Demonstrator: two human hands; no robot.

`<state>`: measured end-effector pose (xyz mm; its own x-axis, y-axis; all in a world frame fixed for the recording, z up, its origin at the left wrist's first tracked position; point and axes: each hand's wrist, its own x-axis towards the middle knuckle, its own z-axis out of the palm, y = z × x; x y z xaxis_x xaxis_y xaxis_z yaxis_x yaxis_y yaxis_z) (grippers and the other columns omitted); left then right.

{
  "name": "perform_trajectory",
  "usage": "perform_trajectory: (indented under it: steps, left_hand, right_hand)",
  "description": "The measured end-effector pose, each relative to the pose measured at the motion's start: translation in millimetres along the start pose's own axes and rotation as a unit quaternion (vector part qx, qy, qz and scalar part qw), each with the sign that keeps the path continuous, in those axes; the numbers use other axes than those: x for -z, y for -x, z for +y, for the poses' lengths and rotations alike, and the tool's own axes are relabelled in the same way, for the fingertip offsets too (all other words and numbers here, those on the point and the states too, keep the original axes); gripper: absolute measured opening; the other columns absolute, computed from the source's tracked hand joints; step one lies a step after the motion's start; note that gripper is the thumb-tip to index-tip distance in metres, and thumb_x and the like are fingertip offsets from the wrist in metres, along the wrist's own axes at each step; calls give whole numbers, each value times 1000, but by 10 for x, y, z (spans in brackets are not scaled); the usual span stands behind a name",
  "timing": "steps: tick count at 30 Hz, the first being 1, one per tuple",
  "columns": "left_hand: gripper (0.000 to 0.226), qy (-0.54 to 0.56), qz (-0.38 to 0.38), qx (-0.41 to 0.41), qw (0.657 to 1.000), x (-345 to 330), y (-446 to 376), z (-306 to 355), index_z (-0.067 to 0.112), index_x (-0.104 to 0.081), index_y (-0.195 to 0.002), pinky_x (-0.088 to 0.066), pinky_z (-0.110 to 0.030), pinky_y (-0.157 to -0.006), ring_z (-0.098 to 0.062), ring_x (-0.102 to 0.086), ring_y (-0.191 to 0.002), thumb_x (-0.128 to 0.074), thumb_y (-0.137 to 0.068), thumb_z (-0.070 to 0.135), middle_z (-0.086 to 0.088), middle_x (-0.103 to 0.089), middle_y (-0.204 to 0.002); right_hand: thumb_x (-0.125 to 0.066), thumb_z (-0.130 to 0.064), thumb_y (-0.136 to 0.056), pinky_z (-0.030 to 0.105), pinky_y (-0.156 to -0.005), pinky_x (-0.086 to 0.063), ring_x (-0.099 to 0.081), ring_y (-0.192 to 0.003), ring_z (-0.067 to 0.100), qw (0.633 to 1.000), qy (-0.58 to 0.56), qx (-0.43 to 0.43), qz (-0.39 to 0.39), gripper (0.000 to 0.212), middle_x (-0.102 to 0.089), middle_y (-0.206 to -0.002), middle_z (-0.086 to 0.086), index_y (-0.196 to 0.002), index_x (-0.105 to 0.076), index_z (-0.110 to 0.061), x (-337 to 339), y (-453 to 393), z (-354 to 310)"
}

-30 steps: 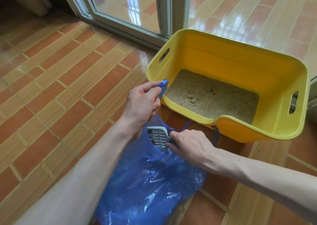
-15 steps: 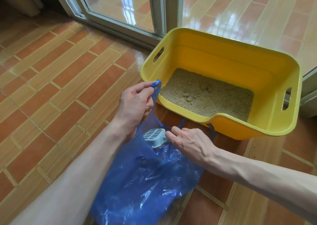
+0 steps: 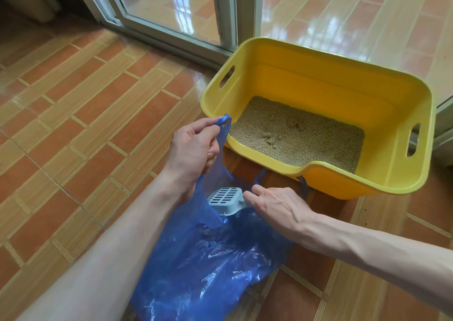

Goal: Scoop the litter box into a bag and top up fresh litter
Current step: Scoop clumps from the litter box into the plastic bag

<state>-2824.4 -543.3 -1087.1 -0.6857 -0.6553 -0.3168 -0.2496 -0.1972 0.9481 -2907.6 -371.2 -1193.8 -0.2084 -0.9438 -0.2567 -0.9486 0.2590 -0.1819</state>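
The scoop point(image 3: 226, 199) sits tipped in the mouth of the blue bag point(image 3: 208, 259), slotted face up, its handle running back under the right hand point(image 3: 277, 210), which seems to hold that handle, though the grip itself is hidden. The left hand point(image 3: 193, 149) pinches a bag handle and lifts it, keeping the mouth open. The yellow box point(image 3: 392, 115) stands on the floor just beyond and to the right of the bag, its low front lip facing the hands; clumps point(image 3: 268, 137) lie in the litter near that left-front corner. So the right hand's next reach is likely forward and slightly right, over the lip.
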Motion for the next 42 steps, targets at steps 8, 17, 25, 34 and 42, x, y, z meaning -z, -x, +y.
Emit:
perform_trajectory:
  steps: [8, 17, 25, 34, 42]
  left_hand:
    - [25, 13, 1, 0, 1000, 4, -7, 17, 15, -69, -118, -18, -14, -36, -7, -19, -35, -48, -104, 10, 4, -31, -46]
    - [24, 22, 14, -13, 1000, 7, -34, -16, 12, -70, -115, -18, -14, -36, -6, -19, -35, -48, -106, 11, 5, -30, -46]
    - [23, 62, 32, -22, 997, -92, -98, 8, 11, -70, -109, -18, -14, -37, -7, -19, -34, -48, -105, 10, 4, -30, -45]
    - [24, 67, 28, -20, 997, -173, -150, 8, 11, -70, -117, -19, -15, -36, -8, -20, -36, -48, -105, 9, 3, -30, -46]
    - [26, 68, 31, -17, 997, -248, -202, -31, 9, -69, -120, -19, -15, -35, -7, -20, -35, -48, -105, 8, 3, -30, -45]
  right_hand:
    - [-46, -19, -98, 37, -57, -42, -52, -69, 27, 998, -47, -13, -31, 10, -46, -89, -1, -97, -37, -25, 20, 57, -33]
    - [-48, -47, -101, 30, -49, -38, -48, -56, 10, 982, -155, -74, 81, 23, -56, -66, -9, -93, -52, -26, 433, 307, 160]
    - [-53, -53, -97, 21, -41, -32, -48, -44, 9, 964, -154, -142, 164, 31, -51, -52, -8, -84, -56, -25, 969, 407, 432]
    - [-49, -53, -99, 35, -49, -46, -55, -55, 23, 958, -45, -207, 191, 33, -54, -58, -4, -86, -56, -23, 1156, 227, 1092]
    - [-40, -42, -106, 30, -43, -39, -49, -49, 13, 976, 110, -158, 107, 27, -49, -61, -6, -92, -51, -21, 963, -35, 1408]
